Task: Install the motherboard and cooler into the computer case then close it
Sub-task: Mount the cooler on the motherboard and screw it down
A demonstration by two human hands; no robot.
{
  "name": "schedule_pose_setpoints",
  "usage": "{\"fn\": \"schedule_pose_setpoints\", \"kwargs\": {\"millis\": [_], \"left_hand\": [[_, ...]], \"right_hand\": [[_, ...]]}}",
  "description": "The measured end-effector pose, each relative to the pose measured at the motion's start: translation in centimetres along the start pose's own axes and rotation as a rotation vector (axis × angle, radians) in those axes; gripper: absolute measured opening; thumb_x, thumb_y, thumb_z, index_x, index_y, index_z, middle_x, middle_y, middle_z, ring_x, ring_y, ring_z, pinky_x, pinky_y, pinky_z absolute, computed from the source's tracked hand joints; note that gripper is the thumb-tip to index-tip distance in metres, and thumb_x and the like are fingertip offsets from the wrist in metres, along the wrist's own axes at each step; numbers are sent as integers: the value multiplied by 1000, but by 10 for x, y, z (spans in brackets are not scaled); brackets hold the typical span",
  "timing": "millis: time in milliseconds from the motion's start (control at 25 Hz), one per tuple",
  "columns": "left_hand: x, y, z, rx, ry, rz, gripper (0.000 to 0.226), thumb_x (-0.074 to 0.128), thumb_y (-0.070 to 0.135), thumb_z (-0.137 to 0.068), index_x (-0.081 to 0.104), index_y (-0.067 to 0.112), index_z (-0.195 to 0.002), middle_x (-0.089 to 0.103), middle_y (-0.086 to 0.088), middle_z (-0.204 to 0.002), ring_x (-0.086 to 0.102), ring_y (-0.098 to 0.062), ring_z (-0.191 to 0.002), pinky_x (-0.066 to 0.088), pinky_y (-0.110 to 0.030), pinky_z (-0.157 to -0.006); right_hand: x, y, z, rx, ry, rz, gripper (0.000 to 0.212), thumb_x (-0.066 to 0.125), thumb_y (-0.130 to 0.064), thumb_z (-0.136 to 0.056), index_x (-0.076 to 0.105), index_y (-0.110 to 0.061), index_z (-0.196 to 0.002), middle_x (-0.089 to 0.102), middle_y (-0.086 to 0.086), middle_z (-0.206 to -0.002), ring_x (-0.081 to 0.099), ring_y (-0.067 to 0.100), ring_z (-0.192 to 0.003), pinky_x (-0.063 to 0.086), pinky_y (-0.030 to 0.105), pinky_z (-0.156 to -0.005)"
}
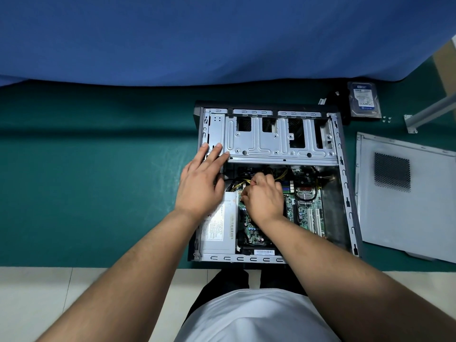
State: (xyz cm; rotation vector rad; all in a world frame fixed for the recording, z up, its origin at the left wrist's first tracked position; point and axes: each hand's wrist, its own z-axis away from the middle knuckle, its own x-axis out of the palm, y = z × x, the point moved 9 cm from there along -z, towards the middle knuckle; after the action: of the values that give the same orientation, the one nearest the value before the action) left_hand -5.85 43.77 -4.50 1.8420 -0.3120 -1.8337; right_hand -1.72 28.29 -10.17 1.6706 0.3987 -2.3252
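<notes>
Motherboard (306, 213) seated in open case (345, 193); left hand (199, 186) flat on drive cage (271, 141), right hand (264, 196) clenched around cables (237, 181); side panel (404, 193) still off.

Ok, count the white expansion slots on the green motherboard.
2 white expansion slots, side by side near the green motherboard's right edge: one, the other. The right hand may hide more.

Hard drive (364, 99) and small screws (386, 119) on green mat (98, 169), blue cloth (197, 38) behind.
</notes>
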Motion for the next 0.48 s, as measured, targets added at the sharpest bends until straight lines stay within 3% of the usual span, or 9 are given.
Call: {"fn": "schedule_pose_setpoints", "kwargs": {"millis": [480], "left_hand": [[-1, 1, 0, -17, -15, 17, 63, 51, 20, -93, 41, 36, -153, 25, 17, -167, 4, -9, -157, 24, -45, -121]], "right_hand": [[0, -5, -7, -47, -3, 103, 17, 65, -34, -92, 77, -31, -104, 56, -1, -120, 47, 25, -116, 35, 41, -97]]}}
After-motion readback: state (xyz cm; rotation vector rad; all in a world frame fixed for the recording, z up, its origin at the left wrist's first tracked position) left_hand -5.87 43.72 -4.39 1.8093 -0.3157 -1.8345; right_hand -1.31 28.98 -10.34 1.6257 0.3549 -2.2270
